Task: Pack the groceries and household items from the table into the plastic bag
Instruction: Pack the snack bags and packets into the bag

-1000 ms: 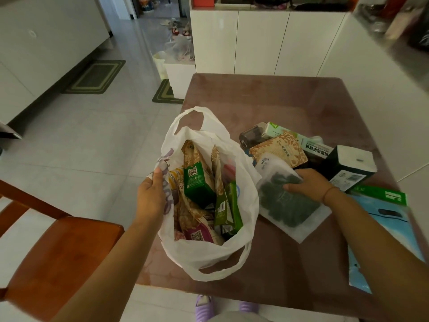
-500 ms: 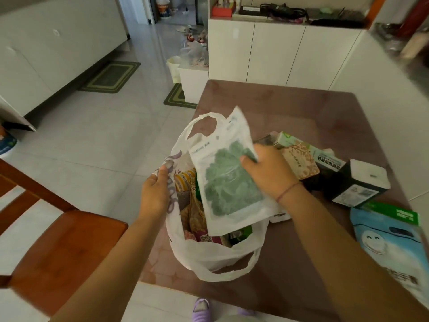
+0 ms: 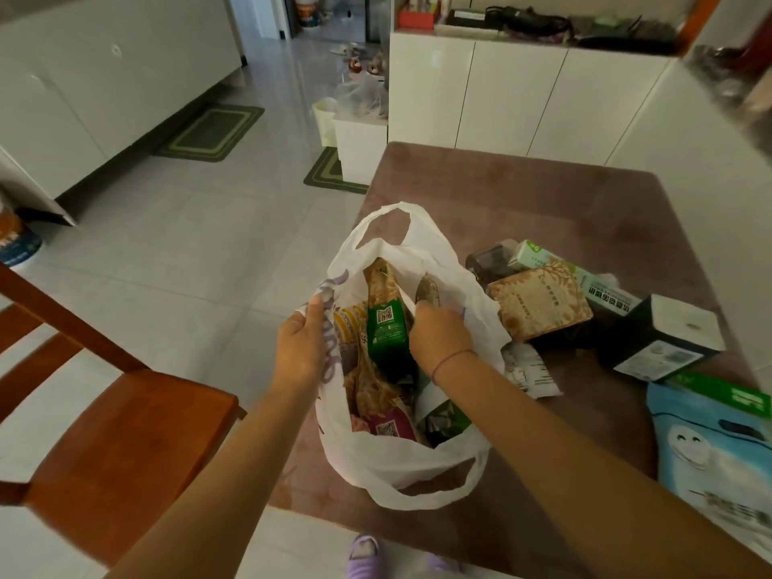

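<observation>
At table (image 3: 522, 194) near-left corner, bag (image 3: 401, 482) sits close to both edges, boxes (image 3: 539, 311) crowd its right; my left hand (image 3: 303, 344) pinches its rim, right hand (image 3: 438, 336) is inside among packets (image 3: 386, 328), fingers hidden, so I can't tell its grip.

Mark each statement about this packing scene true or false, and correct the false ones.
1. The left hand grips the rim of the plastic bag. True.
2. The right hand rests on the black box. False: it reaches into the bag's mouth, beside the green packet.
3. The blue pouch is inside the bag. False: it lies on the table, right of the bag.
4. A wooden chair stands left of the table. True.
</observation>
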A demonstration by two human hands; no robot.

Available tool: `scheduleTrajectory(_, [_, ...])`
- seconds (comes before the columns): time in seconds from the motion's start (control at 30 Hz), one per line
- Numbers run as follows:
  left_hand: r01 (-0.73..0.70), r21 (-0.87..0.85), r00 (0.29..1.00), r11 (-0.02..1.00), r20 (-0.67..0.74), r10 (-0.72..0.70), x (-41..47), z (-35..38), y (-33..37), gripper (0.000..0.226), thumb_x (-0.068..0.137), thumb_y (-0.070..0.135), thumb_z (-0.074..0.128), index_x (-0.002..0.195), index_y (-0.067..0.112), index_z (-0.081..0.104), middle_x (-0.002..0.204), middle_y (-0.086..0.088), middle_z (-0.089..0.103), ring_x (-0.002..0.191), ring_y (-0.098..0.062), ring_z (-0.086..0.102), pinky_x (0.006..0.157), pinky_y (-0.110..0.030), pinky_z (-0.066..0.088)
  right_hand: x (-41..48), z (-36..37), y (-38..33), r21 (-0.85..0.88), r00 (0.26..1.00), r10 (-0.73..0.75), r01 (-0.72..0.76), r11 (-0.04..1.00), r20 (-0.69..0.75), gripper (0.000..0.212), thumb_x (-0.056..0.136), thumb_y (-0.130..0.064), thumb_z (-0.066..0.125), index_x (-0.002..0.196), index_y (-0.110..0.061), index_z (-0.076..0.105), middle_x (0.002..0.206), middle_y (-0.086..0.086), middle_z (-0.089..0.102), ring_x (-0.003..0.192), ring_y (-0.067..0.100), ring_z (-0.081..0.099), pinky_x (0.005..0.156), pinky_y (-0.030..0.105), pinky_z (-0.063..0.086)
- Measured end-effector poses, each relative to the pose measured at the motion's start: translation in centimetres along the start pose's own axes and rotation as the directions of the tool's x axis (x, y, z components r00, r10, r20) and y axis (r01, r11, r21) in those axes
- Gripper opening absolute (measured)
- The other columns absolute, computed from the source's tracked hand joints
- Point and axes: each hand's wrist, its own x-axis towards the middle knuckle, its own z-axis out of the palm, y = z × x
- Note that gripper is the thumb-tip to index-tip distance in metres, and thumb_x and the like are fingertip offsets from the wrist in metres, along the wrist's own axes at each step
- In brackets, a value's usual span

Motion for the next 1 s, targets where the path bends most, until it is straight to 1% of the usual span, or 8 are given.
scheduleTrajectory(0.33, [0.041, 0.012, 0.999, 0.999, -0.004, -0.041, 0.8, 0.3, -0.7, 0.041, 0.097, 0.043, 0.033, 0.091, 0.014, 0.061, 0.081, -0.006, 0.064, 0.073, -0.02, 0.063, 0.061, -0.027, 0.05, 1.9, 2.9, 0.5, -0.001, 0.997, 0.037, -0.037, 0.999, 0.07, 0.032, 0.092, -0.008, 0.047, 0.123, -0.001, 0.047, 0.12, 0.021, 0.06, 0.108, 0.036, 0.059, 0.088, 0.042, 0.049])
scheduleTrajectory(0.47, [0.055, 0.018, 0.998, 0.998, -0.024, -0.054, 0.9, 0.5, -0.9, 0.038, 0.097, 0.044, 0.035, 0.081, 0.017, 0.056, 0.07, -0.004, 0.058, 0.059, -0.016, 0.055, 0.054, -0.025, 0.046, 0.6, 2.8, 1.1, 0.024, 0.991, -0.032, 0.035, 0.999, -0.133, 0.038, 0.093, -0.015, 0.05, 0.128, -0.006, 0.04, 0.123, 0.018, 0.057, 0.102, 0.034, 0.062, 0.084, 0.041, 0.052])
scheduleTrajectory(0.57, [0.06, 0.055, 0.998, 0.997, -0.023, -0.058, 0.9, 0.9, -1.1, 0.041, 0.096, 0.047, 0.034, 0.088, 0.014, 0.057, 0.071, -0.007, 0.057, 0.058, -0.017, 0.054, 0.054, -0.025, 0.047, -0.3, 3.1, 1.6, 0.049, 0.99, -0.09, 0.096, 0.994, -0.109, 0.036, 0.094, -0.015, 0.048, 0.128, -0.01, 0.04, 0.117, 0.016, 0.06, 0.101, 0.033, 0.062, 0.084, 0.041, 0.053])
scheduleTrajectory(0.67, [0.051, 0.08, 0.999, 0.995, -0.019, -0.049, 0.8, 1.3, -1.1, 0.039, 0.096, 0.048, 0.033, 0.088, 0.018, 0.057, 0.073, -0.006, 0.057, 0.062, -0.019, 0.055, 0.058, -0.028, 0.049, -0.3, 1.9, 2.6, 0.262, 0.979, -0.096, 0.142, 0.955, -0.181, 0.037, 0.092, -0.024, 0.053, 0.128, -0.014, 0.047, 0.116, 0.01, 0.062, 0.103, 0.025, 0.06, 0.088, 0.036, 0.053])
scheduleTrajectory(0.73, [0.041, 0.107, 0.999, 0.993, -0.017, -0.04, 0.8, 1.4, -1.1, 0.042, 0.096, 0.048, 0.032, 0.093, 0.016, 0.059, 0.079, -0.006, 0.062, 0.07, -0.023, 0.061, 0.068, -0.034, 0.053, -0.6, 0.2, 4.2, 0.469, 0.905, 0.028, 0.194, 0.861, -0.425, 0.026, 0.091, -0.028, 0.054, 0.112, -0.014, 0.058, 0.102, 0.004, 0.064, 0.09, 0.017, 0.059, 0.077, 0.025, 0.052])
scheduleTrajectory(0.8, [0.026, 0.111, 1.0, 0.993, -0.016, -0.024, 0.8, 1.3, -1.0, 0.044, 0.097, 0.047, 0.033, 0.084, 0.016, 0.061, 0.079, -0.009, 0.065, 0.07, -0.024, 0.064, 0.07, -0.036, 0.054, -0.4, -0.8, 7.2, 0.699, 0.751, 0.389, 0.132, 0.703, -0.533, 0.013, 0.09, -0.023, 0.055, 0.096, -0.012, 0.06, 0.089, 0.003, 0.062, 0.083, 0.02, 0.06, 0.068, 0.023, 0.046])
scheduleTrajectory(0.9, [0.007, 0.115, 1.0, 0.993, -0.025, -0.004, 0.4, 1.5, -0.9, 0.043, 0.097, 0.047, 0.033, 0.079, 0.017, 0.058, 0.074, -0.008, 0.063, 0.064, -0.022, 0.061, 0.07, -0.036, 0.052, 1.6, 0.6, 13.3, 0.961, 0.573, 0.818, -0.193, 0.198, -0.054, 0.036, 0.084, -0.025, 0.063, 0.11, -0.001, 0.057, 0.108, 0.013, 0.063, 0.103, 0.033, 0.06, 0.08, 0.034, 0.047])
scheduleTrajectory(1.0, [-0.014, 0.096, 0.999, 0.995, -0.04, 0.018, -0.2, 1.6, -0.6, 0.041, 0.098, 0.043, 0.033, 0.073, 0.019, 0.055, 0.067, -0.004, 0.058, 0.057, -0.016, 0.055, 0.058, -0.03, 0.047, 3.1, 3.3, 16.4, 0.917, 0.649, 0.664, -0.371, -0.149, 0.371, 0.069, 0.078, -0.043, 0.069, 0.128, -0.002, 0.048, 0.122, 0.012, 0.058, 0.102, 0.029, 0.059, 0.082, 0.038, 0.052])
